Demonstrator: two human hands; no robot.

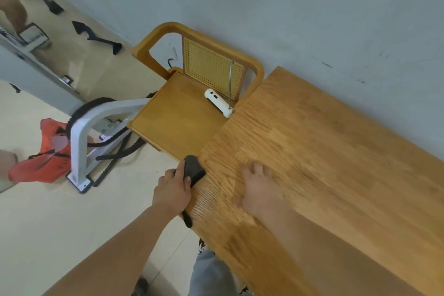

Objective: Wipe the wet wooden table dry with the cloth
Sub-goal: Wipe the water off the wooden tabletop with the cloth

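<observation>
A long wooden table (324,151) runs from the middle of the view to the lower right, along a grey wall. Its left end shows a glossy, wet-looking sheen near my hands. My left hand (171,191) grips a dark cloth (193,169) at the table's left corner, and a tail of the cloth hangs below my wrist at the edge. My right hand (258,187) lies flat on the tabletop just right of the cloth, fingers spread, holding nothing.
A wooden chair (177,115) with a cane back stands against the table's left end, and a white device (217,101) lies on its seat. On the floor to the left are a white metal frame (81,137) with black cables and a red bag (45,156).
</observation>
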